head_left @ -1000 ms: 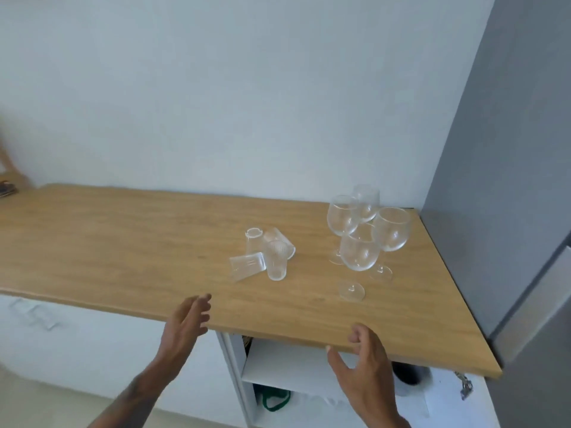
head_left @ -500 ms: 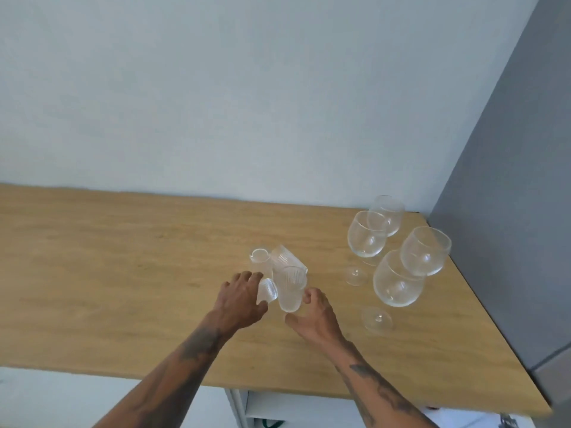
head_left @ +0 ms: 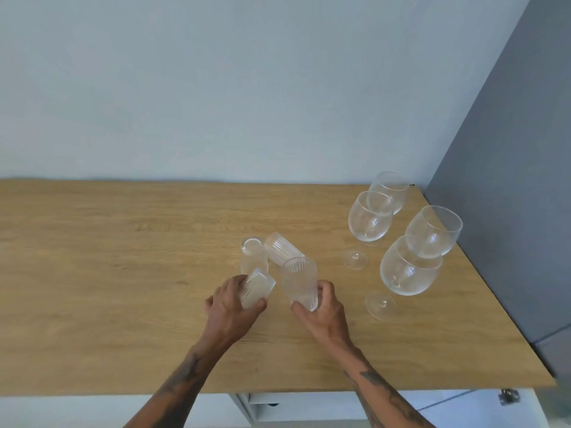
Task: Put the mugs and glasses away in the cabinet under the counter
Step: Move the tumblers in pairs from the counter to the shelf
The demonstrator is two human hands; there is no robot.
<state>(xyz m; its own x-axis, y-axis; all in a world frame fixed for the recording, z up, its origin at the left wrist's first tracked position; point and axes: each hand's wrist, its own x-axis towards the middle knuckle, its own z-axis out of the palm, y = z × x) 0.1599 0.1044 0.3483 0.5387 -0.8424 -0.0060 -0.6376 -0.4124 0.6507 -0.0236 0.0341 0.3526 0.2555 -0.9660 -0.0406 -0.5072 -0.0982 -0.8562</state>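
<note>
Left of the four wine glasses (head_left: 401,230) on the counter (head_left: 123,273), the left hand (head_left: 230,307) wraps a tipped ribbed tumbler (head_left: 256,287), the right hand (head_left: 324,307) an upright tumbler (head_left: 300,282); fragile, slick glass, best gripped around the walls.

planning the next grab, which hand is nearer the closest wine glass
Right. The right hand, holding a ribbed tumbler, sits just left of the wine glass; the left hand is farther left.

Home kitchen, wooden countertop (head_left: 123,273) against pale wall (head_left: 247,88), wine glasses (head_left: 408,267) and ribbed tumblers (head_left: 281,251) on it, white cabinet (head_left: 278,406) beneath
</note>
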